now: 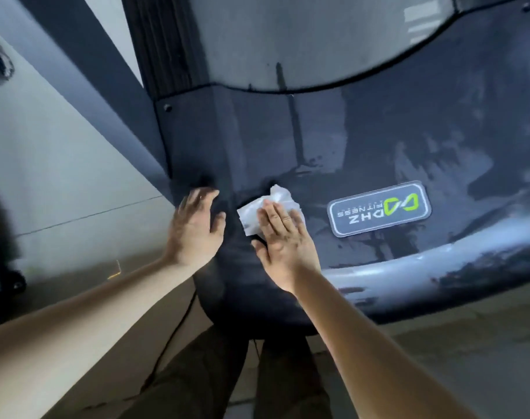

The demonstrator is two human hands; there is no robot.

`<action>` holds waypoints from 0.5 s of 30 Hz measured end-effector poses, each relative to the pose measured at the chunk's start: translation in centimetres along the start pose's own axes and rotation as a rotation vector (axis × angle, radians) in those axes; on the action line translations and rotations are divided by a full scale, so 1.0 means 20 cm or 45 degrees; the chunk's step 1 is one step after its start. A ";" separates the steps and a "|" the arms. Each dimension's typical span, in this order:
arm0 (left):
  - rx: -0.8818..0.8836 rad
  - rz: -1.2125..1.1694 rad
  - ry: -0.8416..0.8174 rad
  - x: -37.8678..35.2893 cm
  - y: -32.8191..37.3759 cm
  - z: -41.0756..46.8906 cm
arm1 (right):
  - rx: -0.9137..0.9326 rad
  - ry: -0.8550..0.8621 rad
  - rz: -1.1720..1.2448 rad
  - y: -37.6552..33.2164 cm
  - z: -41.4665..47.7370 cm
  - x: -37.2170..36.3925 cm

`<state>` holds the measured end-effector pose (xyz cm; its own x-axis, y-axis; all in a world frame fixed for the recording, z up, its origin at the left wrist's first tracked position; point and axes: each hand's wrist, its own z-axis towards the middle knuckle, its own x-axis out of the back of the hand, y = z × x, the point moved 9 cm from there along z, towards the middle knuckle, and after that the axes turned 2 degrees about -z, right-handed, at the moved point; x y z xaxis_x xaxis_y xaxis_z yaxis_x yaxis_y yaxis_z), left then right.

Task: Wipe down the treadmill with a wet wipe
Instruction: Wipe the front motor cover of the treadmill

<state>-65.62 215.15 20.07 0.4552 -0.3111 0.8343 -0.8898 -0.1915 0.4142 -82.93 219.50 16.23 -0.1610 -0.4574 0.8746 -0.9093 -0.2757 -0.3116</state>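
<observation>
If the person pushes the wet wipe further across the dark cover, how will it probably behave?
The wet wipe looks thin and crumpled, so it is probably floppy and may bunch up. The right hand presses it flat, which should keep it spread. Smears on the treadmill cover suggest it glides easily.

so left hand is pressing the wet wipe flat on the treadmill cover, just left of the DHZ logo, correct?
Not quite: the head view shows the right hand pressing the wet wipe flat, fingers straight, on the treadmill cover. The left hand rests bare on the cover beside it. The wipe is left of the DHZ logo, as you said.
</observation>
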 end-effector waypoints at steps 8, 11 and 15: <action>-0.849 0.113 -0.230 -0.49 0.72 -0.10 | -0.121 0.320 0.361 0.34 -0.31 0.16; -0.790 0.395 -0.322 -0.66 0.78 -0.14 | -0.463 0.480 0.356 0.63 -0.55 0.19; -0.732 0.608 -0.330 -0.73 0.87 -0.12 | -0.650 0.509 0.301 0.80 -0.69 0.17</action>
<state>-87.80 218.69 16.01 -0.0501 -0.4592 0.8869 -0.8352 0.5063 0.2150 -103.37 225.10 19.34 -0.4170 -0.0822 0.9052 -0.8834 0.2709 -0.3824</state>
